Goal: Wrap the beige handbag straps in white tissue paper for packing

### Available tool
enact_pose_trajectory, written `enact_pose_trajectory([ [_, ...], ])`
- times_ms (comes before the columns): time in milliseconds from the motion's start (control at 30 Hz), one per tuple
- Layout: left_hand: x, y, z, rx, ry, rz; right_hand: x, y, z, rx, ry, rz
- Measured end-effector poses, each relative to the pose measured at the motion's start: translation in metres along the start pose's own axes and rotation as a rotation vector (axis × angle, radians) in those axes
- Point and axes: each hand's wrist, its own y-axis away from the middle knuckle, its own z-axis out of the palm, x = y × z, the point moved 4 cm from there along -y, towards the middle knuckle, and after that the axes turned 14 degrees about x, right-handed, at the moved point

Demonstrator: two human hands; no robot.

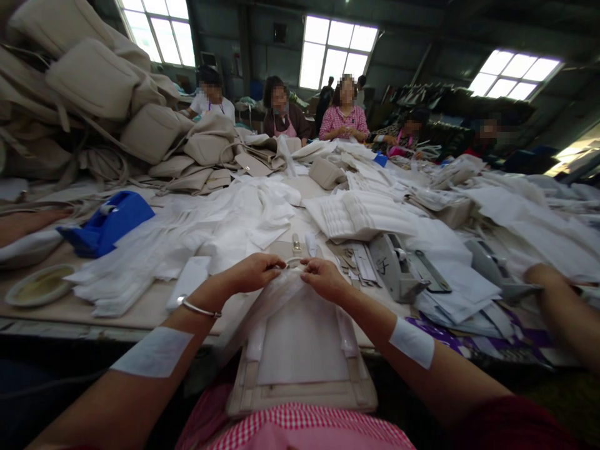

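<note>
Checked apron (304, 415) borders bag (312, 392); left hand (254, 272) and right hand (325, 278) pinch wrapping (288, 292).

1 view, worn on the head, looks forward and down from above the near end of the beige bag (304, 393), close over it, and reaches to 3 windows (335, 65) well beyond the bag

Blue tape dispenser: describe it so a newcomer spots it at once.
Find the table, then the heap of beige bags at left. The dispenser sits in front of that heap; its bright blue body stands out from the white sheets beside it.
</note>
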Motion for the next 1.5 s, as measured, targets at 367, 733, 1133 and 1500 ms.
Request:
enact_pose_trajectory([
  [367,-0.002,-0.016,-0.009,-0.091,-0.066,0.109,0.012,-0.008,-0.008,-0.013,-0.035,0.074],
  [733,-0.019,-0.063,0.017,-0.226,-0.254,0.048,0.025,-0.042,-0.010,-0.022,0.293,0.208],
  [1133,-0.030,-0.102,0.066,-0.227,-0.423,-0.075,0.029,-0.068,0.000,-0.172,0.695,0.026],
  [1500,-0.044,-0.075,0.032,0.089,-0.360,-0.192,0.051,-0.070,0.011,-0.216,0.747,-0.073],
])
